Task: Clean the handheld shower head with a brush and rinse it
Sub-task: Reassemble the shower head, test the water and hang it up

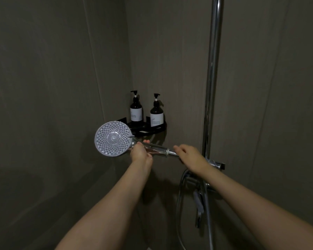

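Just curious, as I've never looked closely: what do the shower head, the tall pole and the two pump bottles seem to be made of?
Shower head: probably plastic, with a matte grey dotted face and a see-through handle.
Pole: polished metal, likely chrome, judging by its bright streaks.
Bottles: dark brown, glass or plastic, unclear; pale labels, black pumps.
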A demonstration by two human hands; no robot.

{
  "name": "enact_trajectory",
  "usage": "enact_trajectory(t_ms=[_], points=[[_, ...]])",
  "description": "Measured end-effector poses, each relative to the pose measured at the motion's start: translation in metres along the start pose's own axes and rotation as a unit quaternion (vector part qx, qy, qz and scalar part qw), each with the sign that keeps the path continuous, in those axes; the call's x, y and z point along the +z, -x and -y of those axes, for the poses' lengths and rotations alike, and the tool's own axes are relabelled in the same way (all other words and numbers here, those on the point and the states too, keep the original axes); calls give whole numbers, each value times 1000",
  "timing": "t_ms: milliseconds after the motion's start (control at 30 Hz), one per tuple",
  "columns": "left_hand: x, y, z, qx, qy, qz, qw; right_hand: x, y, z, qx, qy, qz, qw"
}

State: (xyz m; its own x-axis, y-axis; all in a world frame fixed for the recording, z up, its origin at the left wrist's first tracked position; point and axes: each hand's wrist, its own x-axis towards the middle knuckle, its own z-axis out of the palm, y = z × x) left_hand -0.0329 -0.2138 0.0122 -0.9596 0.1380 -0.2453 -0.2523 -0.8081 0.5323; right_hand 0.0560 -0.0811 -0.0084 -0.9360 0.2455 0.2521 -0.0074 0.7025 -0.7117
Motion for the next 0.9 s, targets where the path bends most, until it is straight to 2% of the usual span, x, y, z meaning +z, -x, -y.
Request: enact_trajectory(t_ms=[67, 367, 500, 700, 800, 900], points=[[-1, 0, -1, -2, 0, 1, 1000, -1, 1, 0, -5, -39, 13, 999], [-1, 2, 0, -3, 22, -4, 1000, 1, 2, -1, -21, 11, -2, 1000], [0, -1, 2, 4, 22, -10, 1000, 2, 0, -1, -11, -37, -6, 999], [-4, 1, 1, -6, 15, -4, 1000, 1, 3, -1, 6, -48, 19, 999], [-6, -1, 2, -11, 6, -2, 1000, 2, 2, -2, 1, -6, 16, 1000], [-6, -3, 4, -2, 7, -3, 1000, 2, 2, -1, 9, -35, 23, 999]])
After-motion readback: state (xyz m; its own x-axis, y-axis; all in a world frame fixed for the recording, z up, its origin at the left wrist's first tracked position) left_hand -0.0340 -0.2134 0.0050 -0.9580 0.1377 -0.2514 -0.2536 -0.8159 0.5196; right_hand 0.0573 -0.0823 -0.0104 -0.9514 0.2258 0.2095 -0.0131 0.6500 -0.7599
